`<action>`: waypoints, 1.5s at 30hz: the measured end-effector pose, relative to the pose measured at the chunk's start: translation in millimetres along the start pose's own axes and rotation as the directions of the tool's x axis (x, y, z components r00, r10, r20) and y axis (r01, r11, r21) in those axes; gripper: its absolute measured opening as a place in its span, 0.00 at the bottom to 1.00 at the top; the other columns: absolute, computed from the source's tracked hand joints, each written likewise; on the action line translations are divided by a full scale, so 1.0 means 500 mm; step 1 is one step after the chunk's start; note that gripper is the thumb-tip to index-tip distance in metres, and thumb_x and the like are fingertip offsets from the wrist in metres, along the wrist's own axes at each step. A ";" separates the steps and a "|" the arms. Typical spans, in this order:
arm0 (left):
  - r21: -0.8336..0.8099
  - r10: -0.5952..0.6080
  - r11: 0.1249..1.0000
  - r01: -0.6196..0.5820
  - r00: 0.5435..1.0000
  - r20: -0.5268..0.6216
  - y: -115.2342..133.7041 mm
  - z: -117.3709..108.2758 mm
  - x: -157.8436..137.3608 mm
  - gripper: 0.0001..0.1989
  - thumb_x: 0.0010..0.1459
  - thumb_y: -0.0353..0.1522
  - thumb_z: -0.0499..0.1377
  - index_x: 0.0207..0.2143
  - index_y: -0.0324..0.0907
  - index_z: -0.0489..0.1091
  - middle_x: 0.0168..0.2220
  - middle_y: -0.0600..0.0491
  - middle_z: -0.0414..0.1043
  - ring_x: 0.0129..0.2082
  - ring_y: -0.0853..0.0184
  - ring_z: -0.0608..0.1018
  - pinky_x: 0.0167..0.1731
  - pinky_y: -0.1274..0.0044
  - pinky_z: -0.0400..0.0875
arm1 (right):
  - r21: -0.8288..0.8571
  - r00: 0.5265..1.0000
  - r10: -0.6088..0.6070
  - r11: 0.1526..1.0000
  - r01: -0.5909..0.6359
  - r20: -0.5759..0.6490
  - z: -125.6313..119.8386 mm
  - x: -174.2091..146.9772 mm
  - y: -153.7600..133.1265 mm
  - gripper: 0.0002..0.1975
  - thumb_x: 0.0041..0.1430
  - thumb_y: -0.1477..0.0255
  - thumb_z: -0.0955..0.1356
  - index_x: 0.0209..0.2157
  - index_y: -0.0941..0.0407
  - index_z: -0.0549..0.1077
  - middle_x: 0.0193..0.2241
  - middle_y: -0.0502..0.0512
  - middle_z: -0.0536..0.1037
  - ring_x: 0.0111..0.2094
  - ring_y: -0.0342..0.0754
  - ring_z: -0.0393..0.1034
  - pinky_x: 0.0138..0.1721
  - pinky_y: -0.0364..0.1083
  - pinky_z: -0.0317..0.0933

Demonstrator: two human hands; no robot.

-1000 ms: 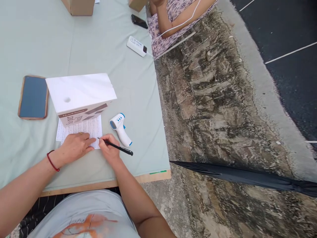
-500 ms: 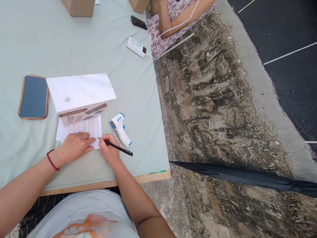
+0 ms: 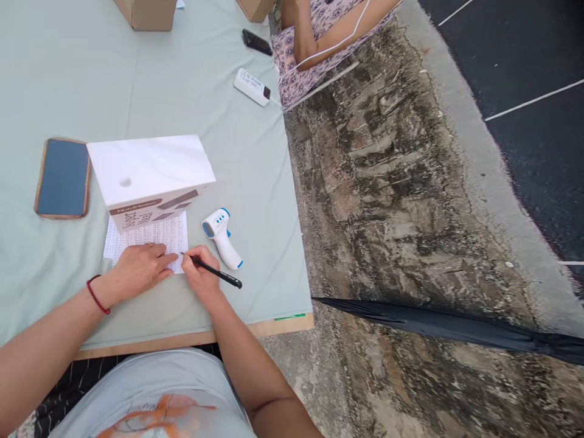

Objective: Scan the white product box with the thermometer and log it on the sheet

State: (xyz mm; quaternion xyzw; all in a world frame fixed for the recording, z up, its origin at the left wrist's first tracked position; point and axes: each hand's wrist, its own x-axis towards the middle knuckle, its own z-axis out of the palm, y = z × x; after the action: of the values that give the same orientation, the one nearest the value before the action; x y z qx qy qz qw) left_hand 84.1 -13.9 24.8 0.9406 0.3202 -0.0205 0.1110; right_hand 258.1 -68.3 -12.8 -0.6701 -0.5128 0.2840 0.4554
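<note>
Near the table's front edge, my right hand (image 3: pixel 201 274) grips the pen (image 3: pixel 214 273); my left hand (image 3: pixel 137 267), open, flattens the paper (image 3: pixel 157 234).

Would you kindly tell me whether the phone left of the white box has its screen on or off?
Off: the phone lies face up, its screen uniformly dark.

Left hand (image 3: pixel 139 267) flat; right hand (image 3: pixel 201 274) pinched.
</note>
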 end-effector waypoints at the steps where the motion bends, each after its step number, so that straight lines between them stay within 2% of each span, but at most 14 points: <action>1: 0.000 0.003 1.000 -0.003 1.000 -0.009 -0.001 0.001 -0.001 0.11 0.66 0.38 0.59 0.48 0.46 0.75 0.36 0.51 0.74 0.30 0.63 0.75 0.21 0.76 0.51 | 0.000 1.000 0.001 1.000 -0.001 0.001 0.000 0.000 0.000 0.06 0.52 0.66 0.64 0.25 0.52 0.66 0.19 0.45 0.68 0.22 0.43 0.61 0.26 0.44 0.58; 19: -0.029 0.028 0.999 -0.030 0.997 -0.079 -0.006 0.012 -0.005 0.10 0.67 0.36 0.57 0.46 0.45 0.74 0.34 0.51 0.73 0.29 0.64 0.75 0.21 0.77 0.54 | 0.017 1.000 0.014 1.000 -0.014 -0.013 -0.002 -0.002 -0.001 0.05 0.51 0.67 0.64 0.24 0.52 0.66 0.19 0.44 0.68 0.22 0.43 0.61 0.26 0.44 0.59; 28: -0.012 0.026 1.000 -0.027 0.998 -0.048 -0.004 0.008 -0.004 0.11 0.66 0.37 0.58 0.47 0.45 0.74 0.35 0.50 0.74 0.31 0.63 0.76 0.21 0.76 0.56 | -0.011 0.999 0.028 1.000 -0.028 -0.024 0.000 -0.006 0.002 0.05 0.53 0.67 0.64 0.26 0.52 0.66 0.20 0.44 0.68 0.23 0.43 0.62 0.27 0.44 0.59; 38: -0.049 0.030 0.998 -0.034 0.996 -0.080 -0.007 0.010 -0.004 0.10 0.67 0.36 0.57 0.46 0.45 0.74 0.35 0.50 0.74 0.32 0.63 0.76 0.22 0.76 0.57 | -0.009 0.999 0.027 1.000 -0.028 -0.030 0.001 -0.004 0.002 0.05 0.51 0.68 0.64 0.24 0.52 0.65 0.19 0.44 0.68 0.22 0.44 0.61 0.27 0.44 0.59; 45: -0.011 0.012 1.000 -0.013 0.999 -0.038 -0.003 0.003 -0.003 0.11 0.66 0.36 0.58 0.48 0.46 0.75 0.36 0.50 0.75 0.32 0.62 0.77 0.21 0.75 0.58 | 0.053 0.998 0.032 0.998 -0.028 -0.062 0.003 -0.006 0.006 0.05 0.52 0.67 0.64 0.25 0.52 0.66 0.20 0.45 0.68 0.22 0.44 0.62 0.26 0.44 0.58</action>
State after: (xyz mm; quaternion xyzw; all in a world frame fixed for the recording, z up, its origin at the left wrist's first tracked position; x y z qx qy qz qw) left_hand 82.0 -13.8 23.2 0.9422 0.3164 -0.0004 0.1103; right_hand 257.4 -70.7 -16.5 -0.6741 -0.4804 0.2828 0.4845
